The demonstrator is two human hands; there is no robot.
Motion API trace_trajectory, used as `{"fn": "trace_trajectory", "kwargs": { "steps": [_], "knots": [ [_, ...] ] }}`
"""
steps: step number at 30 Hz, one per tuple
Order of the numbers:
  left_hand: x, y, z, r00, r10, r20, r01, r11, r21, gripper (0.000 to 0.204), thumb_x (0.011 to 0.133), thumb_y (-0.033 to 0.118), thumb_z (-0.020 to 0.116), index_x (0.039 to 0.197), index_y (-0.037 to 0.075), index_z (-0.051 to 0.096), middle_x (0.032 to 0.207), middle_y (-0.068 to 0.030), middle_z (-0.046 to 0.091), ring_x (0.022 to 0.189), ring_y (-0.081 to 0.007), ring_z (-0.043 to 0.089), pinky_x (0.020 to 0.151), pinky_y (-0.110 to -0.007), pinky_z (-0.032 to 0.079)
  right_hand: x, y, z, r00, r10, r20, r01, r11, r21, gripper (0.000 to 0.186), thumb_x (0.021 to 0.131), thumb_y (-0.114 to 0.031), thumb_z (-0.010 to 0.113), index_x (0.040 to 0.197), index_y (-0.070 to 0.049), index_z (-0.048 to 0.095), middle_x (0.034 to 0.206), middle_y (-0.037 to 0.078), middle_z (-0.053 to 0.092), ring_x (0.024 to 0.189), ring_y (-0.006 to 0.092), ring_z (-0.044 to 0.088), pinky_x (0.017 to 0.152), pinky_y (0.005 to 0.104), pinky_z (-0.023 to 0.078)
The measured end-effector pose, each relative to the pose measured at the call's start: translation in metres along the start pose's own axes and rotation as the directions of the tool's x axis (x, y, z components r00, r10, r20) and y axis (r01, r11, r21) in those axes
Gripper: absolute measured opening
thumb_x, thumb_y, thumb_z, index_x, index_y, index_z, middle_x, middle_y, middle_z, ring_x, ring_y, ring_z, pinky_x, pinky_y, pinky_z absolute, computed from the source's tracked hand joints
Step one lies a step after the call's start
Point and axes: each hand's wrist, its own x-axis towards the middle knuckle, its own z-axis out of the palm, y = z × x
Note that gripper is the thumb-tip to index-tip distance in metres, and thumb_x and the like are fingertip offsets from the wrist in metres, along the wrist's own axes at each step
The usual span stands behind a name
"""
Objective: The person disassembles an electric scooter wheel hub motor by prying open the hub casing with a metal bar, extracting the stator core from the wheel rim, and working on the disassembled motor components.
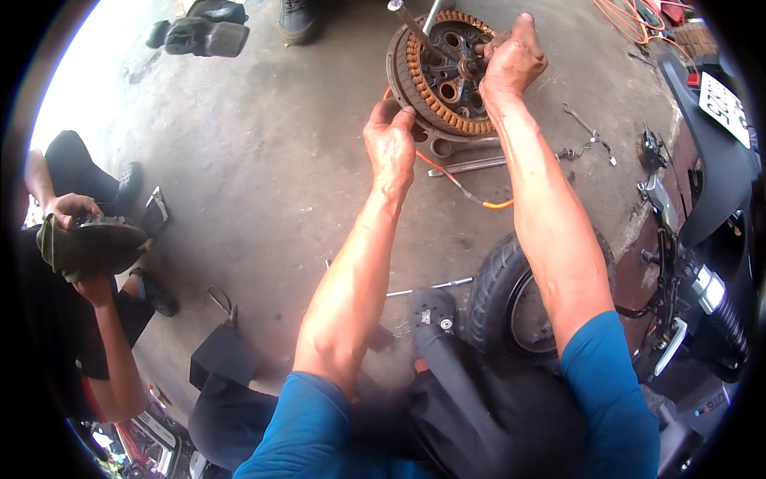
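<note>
A round wheel hub with a ring of copper-coloured coils rests on a metal base with an orange cable, at the top of the head view. My left hand holds the lower left rim of this assembly, fingers curled at its edge. My right hand is closed at the hub's centre, by the shaft; what exactly it grips is mostly hidden. A metal tool with a round head stands over the hub. A long wrench and a steel bar lie close by.
A co-worker's hands hold a dark round part and cloth at left. A tyre lies by my right leg. A motorcycle's dark bodywork fills the right side. A steel rod, black box and shoes are around me.
</note>
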Motion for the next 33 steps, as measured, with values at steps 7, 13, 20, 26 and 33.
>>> {"fn": "trace_trajectory", "kwargs": {
  "steps": [7,13,20,26,33],
  "knots": [
    [0.005,0.011,-0.011,0.998,-0.037,-0.052,0.040,0.998,0.050,0.027,0.086,0.009,0.063,0.107,-0.009,0.061,0.081,-0.0159,0.068,0.062,-0.0234,0.065,0.060,-0.033,0.055,-0.018,0.000,0.008,0.982,0.002,0.190,0.003,1.000,-0.023,0.045,0.097,-0.028,0.056,0.058,-0.008,0.048,0.050,0.003,0.044,0.044,0.0139,0.044,0.052,0.0344,0.049],
    [0.008,0.013,-0.013,0.997,-0.071,-0.037,0.074,0.995,0.063,0.030,0.086,0.008,0.063,0.109,-0.011,0.060,0.081,-0.0163,0.067,0.061,-0.0227,0.064,0.059,-0.033,0.054,0.004,-0.006,-0.018,0.798,0.091,0.596,-0.116,0.993,0.004,0.048,0.096,-0.033,0.055,0.056,-0.012,0.041,0.052,0.003,0.040,0.049,0.0155,0.044,0.063,0.0370,0.050],
    [0.022,0.007,-0.013,0.998,-0.027,-0.060,0.027,1.000,0.000,0.032,0.085,0.009,0.061,0.112,-0.010,0.062,0.084,-0.0131,0.067,0.065,-0.0167,0.058,0.057,-0.031,0.048,0.000,-0.002,-0.004,0.867,0.088,0.490,-0.069,0.996,-0.057,0.049,0.097,-0.033,0.056,0.057,-0.011,0.038,0.050,0.003,0.038,0.044,0.0143,0.036,0.051,0.0331,0.043],
    [0.045,-0.003,-0.021,0.982,0.153,-0.112,-0.156,0.988,-0.017,0.031,0.090,0.013,0.060,0.111,-0.010,0.059,0.078,-0.0116,0.064,0.062,-0.0170,0.057,0.053,-0.030,0.046,-0.008,0.003,0.000,0.880,0.087,0.466,-0.075,0.996,-0.045,0.048,0.097,-0.032,0.054,0.057,-0.012,0.037,0.050,0.003,0.037,0.044,0.0143,0.038,0.053,0.0350,0.046],
    [0.014,-0.012,-0.011,0.998,0.032,-0.048,-0.027,0.994,0.109,0.030,0.091,0.014,0.059,0.111,-0.008,0.059,0.078,-0.0120,0.065,0.063,-0.0169,0.060,0.054,-0.030,0.050,0.011,0.017,-0.003,0.909,0.156,0.386,-0.192,0.980,0.058,0.039,0.099,-0.028,0.053,0.063,-0.015,0.046,0.050,-0.003,0.037,0.040,0.0101,0.034,0.039,0.0271,0.029]
  ]
}}
